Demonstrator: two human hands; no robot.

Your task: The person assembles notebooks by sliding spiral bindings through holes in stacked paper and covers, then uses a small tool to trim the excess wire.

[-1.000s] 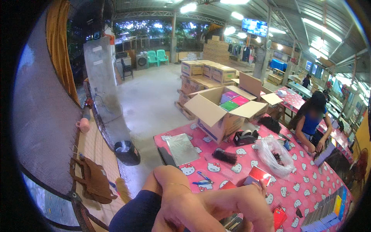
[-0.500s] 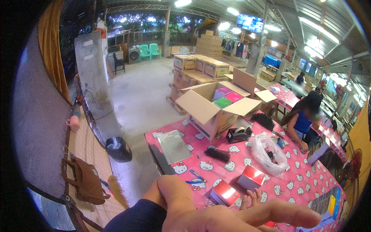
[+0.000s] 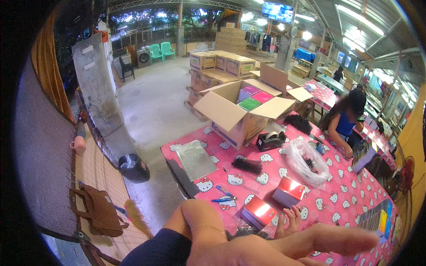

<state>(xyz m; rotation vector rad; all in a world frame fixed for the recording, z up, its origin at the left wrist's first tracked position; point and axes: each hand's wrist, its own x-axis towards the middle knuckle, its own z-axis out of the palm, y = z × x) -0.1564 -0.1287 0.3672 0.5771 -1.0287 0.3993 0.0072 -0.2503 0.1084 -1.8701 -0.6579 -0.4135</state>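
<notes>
My left hand (image 3: 270,250) is raised very near the camera, its arm bent and a thin bracelet on the wrist. One finger stretches out to the right, and nothing shows in the hand. Partly behind it, my right hand (image 3: 288,221) has its fingers apart, just beside two stacks of small red-covered notebooks, the nearer stack (image 3: 259,210) and the farther stack (image 3: 289,191). My left hand hides the right palm. Blue-handled pliers (image 3: 225,198) lie left of the notebooks on the pink patterned tablecloth (image 3: 319,235).
An open carton (image 3: 235,128) of notebooks stands at the table's far side. Nearby are a tape dispenser (image 3: 270,141), black coils (image 3: 247,165), a plastic bag (image 3: 306,166) and clear sheets (image 3: 195,160). Spiral notebooks (image 3: 372,219) stand right. A co-worker (image 3: 341,128) sits beyond.
The view has shifted, so the table and room sit slightly farther left and higher. My left finger reaches a little farther right in the picture. The red notebooks stay in place on the table.
</notes>
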